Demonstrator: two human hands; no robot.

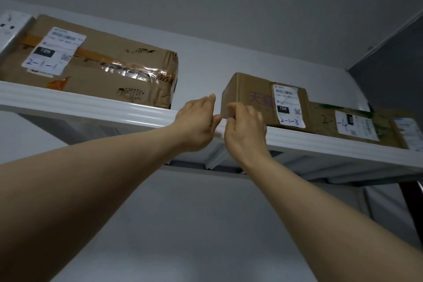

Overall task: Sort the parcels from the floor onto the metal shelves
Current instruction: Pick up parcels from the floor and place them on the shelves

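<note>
I look up at the white metal top shelf point(91, 105). A small brown parcel point(249, 89) marked 2-1-3 rests on it, right of centre. My right hand point(245, 130) has its fingers curled on the parcel's lower front left corner. Just left of the parcel, with a narrow gap between them, my left hand point(196, 123) is open with straight fingers above the shelf edge. A large taped parcel point(109, 71) marked 2-1-1 lies at the left of the shelf. A flat brown parcel point(325, 123) marked 2-1-4 lies right of the small one.
Another labelled parcel point(409, 130) is cut off at the far right of the shelf. A white perforated shelf post point(11, 30) stands at the top left. A bare stretch of shelf lies between the large and small parcels. Grey wall and ceiling are behind.
</note>
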